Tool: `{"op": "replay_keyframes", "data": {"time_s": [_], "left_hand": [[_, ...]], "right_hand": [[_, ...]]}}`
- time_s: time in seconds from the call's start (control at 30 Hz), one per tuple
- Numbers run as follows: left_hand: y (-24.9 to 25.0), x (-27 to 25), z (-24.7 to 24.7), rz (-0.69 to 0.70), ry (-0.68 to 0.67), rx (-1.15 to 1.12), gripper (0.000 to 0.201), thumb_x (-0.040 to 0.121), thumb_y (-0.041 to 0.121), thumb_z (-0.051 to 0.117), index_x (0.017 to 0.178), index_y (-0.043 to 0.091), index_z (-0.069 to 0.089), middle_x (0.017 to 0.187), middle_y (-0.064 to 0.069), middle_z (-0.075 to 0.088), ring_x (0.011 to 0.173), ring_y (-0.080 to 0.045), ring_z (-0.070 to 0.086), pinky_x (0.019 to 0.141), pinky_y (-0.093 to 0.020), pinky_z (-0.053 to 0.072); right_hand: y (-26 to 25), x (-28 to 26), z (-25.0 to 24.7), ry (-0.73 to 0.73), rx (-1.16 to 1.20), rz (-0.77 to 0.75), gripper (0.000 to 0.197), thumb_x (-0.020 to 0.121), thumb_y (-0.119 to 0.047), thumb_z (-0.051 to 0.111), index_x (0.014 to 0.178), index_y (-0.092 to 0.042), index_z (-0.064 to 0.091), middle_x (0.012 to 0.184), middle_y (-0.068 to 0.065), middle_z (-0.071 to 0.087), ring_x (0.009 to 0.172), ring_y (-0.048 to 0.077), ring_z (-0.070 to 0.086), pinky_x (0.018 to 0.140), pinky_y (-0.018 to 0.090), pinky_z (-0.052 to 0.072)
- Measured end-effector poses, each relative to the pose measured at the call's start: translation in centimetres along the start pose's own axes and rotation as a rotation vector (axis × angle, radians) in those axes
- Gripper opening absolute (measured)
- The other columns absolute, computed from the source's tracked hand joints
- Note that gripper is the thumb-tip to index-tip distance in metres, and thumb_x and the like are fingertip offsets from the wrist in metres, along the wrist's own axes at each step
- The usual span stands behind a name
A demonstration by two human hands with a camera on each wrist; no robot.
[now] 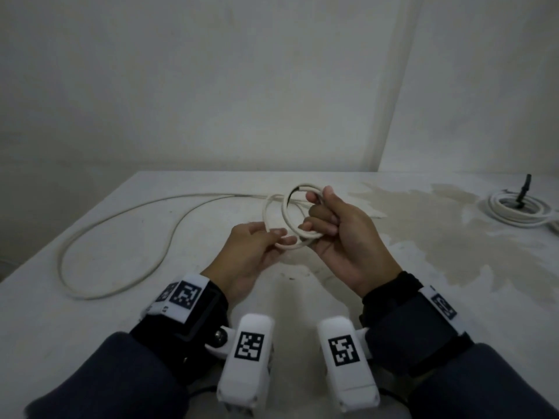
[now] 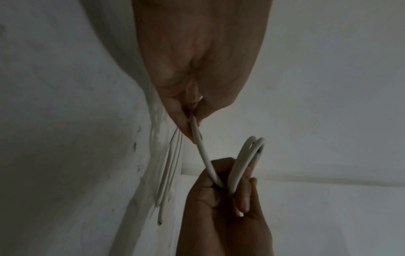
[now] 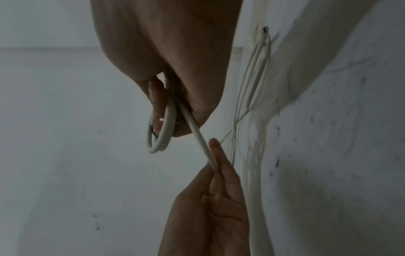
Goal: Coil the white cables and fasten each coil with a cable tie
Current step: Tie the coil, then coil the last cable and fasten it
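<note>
Head view showed the white cable [image 1: 273, 220] held up just above the table [image 1: 90, 328], between the two hands. The right hand [image 1: 338, 237] had its fingers curled round a small coil [image 1: 302, 213] of about two loops. The left hand [image 1: 251, 252] pinched the next bit of cable just beside the coil, between thumb and fingers.

To do this step well, I think the left hand should feed the cable round in a loop the same size as the others. The right hand should take each new loop in with the rest, so they lie flat side by side. A loose hold there could let the loops spring open.

From the coil, the long free part of the cable [image 1: 121, 225] ran away to the left and lay on the table in a big curve. It could drag or snag on itself as it was pulled in, so slow pulls looked best.

Far to the right of the coil lay a finished coil [image 1: 514, 214] with a black cable tie [image 1: 522, 195] sticking up. It was well apart from the hands and not in the way. A big stain [image 1: 453, 237] marked the table to the right of the coil. I could not see a spare tie.
</note>
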State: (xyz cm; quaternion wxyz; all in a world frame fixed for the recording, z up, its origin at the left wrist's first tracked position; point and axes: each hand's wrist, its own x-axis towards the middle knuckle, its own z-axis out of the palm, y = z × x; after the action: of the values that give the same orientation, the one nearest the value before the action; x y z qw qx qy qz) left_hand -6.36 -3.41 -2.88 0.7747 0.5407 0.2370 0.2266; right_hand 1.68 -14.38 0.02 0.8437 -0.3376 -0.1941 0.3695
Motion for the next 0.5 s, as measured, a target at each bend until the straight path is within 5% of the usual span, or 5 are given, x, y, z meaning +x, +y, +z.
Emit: {"op": "replay_keyframes", "data": {"time_s": [0.2,0.37,0.5], "left_hand": [[1.0,-0.7,0.5,0.207,-0.105,-0.057,0.036,0.09,-0.01,0.053,0.124,0.002,0.052,0.108,-0.009,0.068,0.083,-0.018,0.072,0.07,-0.027,0.059],[1.7,-1.2,0.9,0.287,-0.168,-0.06,0.032,0.092,-0.001,0.052,0.121,0.013,0.057,0.115,0.0,0.07,0.1,-0.018,0.069,0.083,-0.031,0.057],[1.8,-1.2,0.9,0.255,-0.195,-0.108,0.029,0.097,0.003,0.045,0.121,0.012,0.059,0.104,-0.006,0.073,0.095,-0.019,0.069,0.086,-0.035,0.057]], "right_hand": [[-0.4,0.8,-1.5,0.154,-0.048,-0.098,0.03,0.102,-0.023,0.043,0.084,-0.005,0.06,0.047,-0.007,0.035,0.041,0.004,0.035,0.047,0.016,0.044],[0.2,0.8,-2.0,0.107,-0.386,-0.108,0.031,0.101,-0.019,0.046,0.085,-0.006,0.068,0.051,-0.006,0.032,0.043,0.005,0.034,0.047,0.017,0.041],[0.2,0.5,-2.2,0.057,-0.543,-0.117,0.034,0.102,-0.019,0.043,0.088,-0.004,0.07,0.05,-0.008,0.028,0.046,0.007,0.031,0.049,0.02,0.039]]}}
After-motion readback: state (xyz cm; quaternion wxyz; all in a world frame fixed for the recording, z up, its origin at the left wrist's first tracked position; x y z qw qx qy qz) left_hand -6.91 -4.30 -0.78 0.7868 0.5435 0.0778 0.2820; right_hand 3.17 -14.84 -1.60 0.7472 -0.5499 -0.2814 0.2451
